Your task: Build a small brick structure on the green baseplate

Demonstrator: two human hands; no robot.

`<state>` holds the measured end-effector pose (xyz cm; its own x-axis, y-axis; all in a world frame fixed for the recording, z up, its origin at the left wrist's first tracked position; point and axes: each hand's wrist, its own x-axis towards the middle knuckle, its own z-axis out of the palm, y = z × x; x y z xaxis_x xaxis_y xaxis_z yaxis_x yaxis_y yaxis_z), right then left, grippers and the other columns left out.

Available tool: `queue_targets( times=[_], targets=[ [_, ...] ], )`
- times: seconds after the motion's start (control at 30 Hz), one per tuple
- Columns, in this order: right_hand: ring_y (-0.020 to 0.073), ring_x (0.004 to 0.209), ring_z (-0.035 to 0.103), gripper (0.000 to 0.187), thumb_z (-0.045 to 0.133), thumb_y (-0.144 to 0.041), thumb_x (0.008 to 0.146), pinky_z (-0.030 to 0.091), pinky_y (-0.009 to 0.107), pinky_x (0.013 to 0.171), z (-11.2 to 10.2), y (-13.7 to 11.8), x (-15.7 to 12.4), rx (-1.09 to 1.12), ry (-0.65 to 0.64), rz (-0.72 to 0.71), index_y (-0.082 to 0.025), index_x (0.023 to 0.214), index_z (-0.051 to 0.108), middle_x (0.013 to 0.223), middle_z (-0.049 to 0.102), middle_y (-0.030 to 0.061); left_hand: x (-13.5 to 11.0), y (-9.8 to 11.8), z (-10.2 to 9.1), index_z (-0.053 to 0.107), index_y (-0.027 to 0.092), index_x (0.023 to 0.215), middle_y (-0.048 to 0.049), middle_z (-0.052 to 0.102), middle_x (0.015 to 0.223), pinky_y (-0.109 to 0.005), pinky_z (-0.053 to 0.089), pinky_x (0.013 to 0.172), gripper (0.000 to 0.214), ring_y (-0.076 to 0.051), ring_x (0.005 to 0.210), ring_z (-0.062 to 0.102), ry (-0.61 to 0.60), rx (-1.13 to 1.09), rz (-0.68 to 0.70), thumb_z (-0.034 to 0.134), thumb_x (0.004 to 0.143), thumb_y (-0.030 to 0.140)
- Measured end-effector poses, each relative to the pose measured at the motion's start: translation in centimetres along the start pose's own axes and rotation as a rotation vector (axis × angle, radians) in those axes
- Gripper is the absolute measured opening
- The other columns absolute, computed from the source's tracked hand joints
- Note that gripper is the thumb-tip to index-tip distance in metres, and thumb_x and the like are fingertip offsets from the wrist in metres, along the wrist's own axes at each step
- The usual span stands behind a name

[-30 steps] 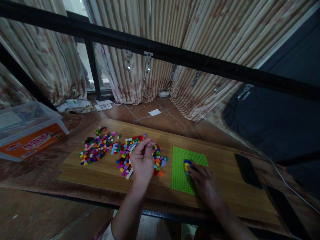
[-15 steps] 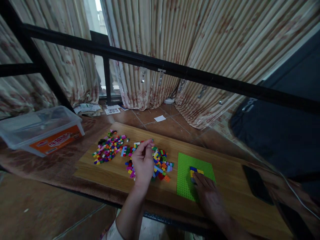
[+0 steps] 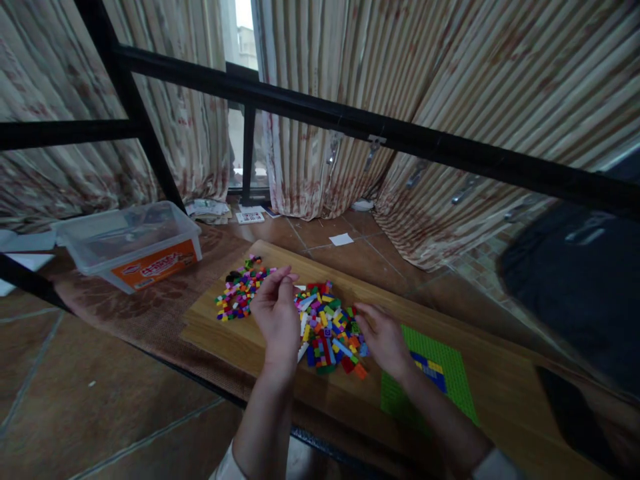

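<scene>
1. In the head view, the big pile of bricks (image 3: 330, 330) sits in the middle of the wooden board (image 3: 500, 383). It is a bit longer one way, running from the far left to the near right, just like the board.

2. Your right hand (image 3: 384, 339) is at the right edge of that pile. Its fingers are bent and reach left, so the bricks lie just to the left of its fingertips. I cannot tell if it has a brick.

3. Your left hand (image 3: 277, 320) is up over the left side of the pile. Its fingers are curled and the tips come close to the thumb. I cannot tell if something tiny is in there.

4. So the pile lies between your two hands, and the right hand is nearer to its right end.

5. The green plate (image 3: 460, 370) is to the right of the pile, and your right arm (image 3: 440, 413) goes over part of it. The blue and yellow bricks (image 3: 437, 377) sit on it, just beside that arm. Your right hand is much nearer to them than your left.

6. The small pile of bricks (image 3: 245, 293) is on the far left, past your left hand.
</scene>
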<state>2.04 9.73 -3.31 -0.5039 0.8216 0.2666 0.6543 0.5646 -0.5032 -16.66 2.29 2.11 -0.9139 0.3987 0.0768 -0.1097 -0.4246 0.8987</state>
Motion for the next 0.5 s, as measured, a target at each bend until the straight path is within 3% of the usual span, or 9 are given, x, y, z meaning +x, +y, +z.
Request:
queue_targets(
  times=[0.13, 0.27, 0.4, 0.5],
  targets=[
    [0.0249, 0.103, 0.060, 0.029, 0.054, -0.027, 0.084, 0.044, 0.040, 0.094, 2.4, -0.8, 3.3, 0.057, 0.003, 0.036, -0.020, 0.109, 0.067, 0.108, 0.068, 0.0093, 0.0, 0.1, 0.0, 0.072, 0.014, 0.088, -0.0028, 0.070, 0.077, -0.022, 0.046, 0.062, 0.018, -0.011, 0.066, 0.060, -0.007, 0.008, -0.015, 0.063, 0.075, 0.023],
    [0.0231, 0.090, 0.063, 0.021, 0.057, -0.024, 0.081, 0.048, 0.037, 0.084, 3.9, -1.0, 4.0, 0.110, 0.014, 0.086, -0.022, 0.097, 0.071, 0.094, 0.070, 0.0071, 0.0, 0.1, 0.0, 0.071, 0.013, 0.089, -0.0036, 0.071, 0.078, -0.022, 0.047, 0.063, 0.019, -0.012, 0.068, 0.062, -0.025, 0.034, -0.022, 0.063, 0.075, 0.022],
    [0.0204, 0.087, 0.064, 0.019, 0.056, -0.028, 0.083, 0.049, 0.034, 0.081, 3.0, -1.1, 2.1, 0.173, 0.088, 0.158, -0.023, 0.095, 0.070, 0.090, 0.071, 0.0041, -0.3, -0.1, 0.3, 0.071, 0.013, 0.090, -0.0036, 0.071, 0.078, -0.022, 0.048, 0.065, 0.020, -0.013, 0.073, 0.063, -0.077, 0.061, -0.026, 0.062, 0.074, 0.022],
    [0.0198, 0.088, 0.065, 0.022, 0.058, -0.033, 0.082, 0.049, 0.034, 0.083, 1.1, -1.1, -1.4, 0.383, 0.175, 0.232, -0.022, 0.097, 0.071, 0.095, 0.072, 0.0048, -1.0, -0.8, 0.9, 0.071, 0.013, 0.090, -0.0034, 0.071, 0.078, -0.024, 0.049, 0.068, 0.022, -0.014, 0.075, 0.064, -0.165, 0.115, -0.053, 0.063, 0.073, 0.024]
  ],
)
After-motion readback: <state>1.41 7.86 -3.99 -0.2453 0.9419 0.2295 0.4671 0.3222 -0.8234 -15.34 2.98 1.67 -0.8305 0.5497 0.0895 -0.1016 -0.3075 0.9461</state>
